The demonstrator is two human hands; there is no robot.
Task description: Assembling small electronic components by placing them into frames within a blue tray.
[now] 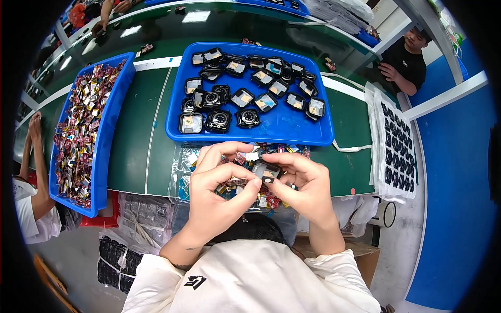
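L hand [219, 188] & R hand [305, 182] meet over the near edge of the green counter [133, 135]. R hand grips a small black smartwatch case [267, 171] b/w thumb & fingers, its light interior facing up. L hand has thumb & index tip nearly together at the case's L edge; can't tell if they pinch the case or a tiny part.

Directly under both hands: clear plastic tray [179, 156] w/ a jumble of red, yellow, blue & silvery bits, partly hidden.

Just beyond, center: large blue tray [308, 140] w/ 20+ loose smartwatch cases [248, 118], some showing pale insides, others w/ round sensor backs up.

Far L: 2nd blue tray [104, 151], long & deep, heaped w/ small electronic parts [86, 115], mostly red, white & yellow.

R end: white sheets [378, 156] w/ rows of black watch-shaped pcs [399, 151].

Top R, 1 co-worker in black top [407, 62]; far L, another co-worker's hands [35, 127] held close together.
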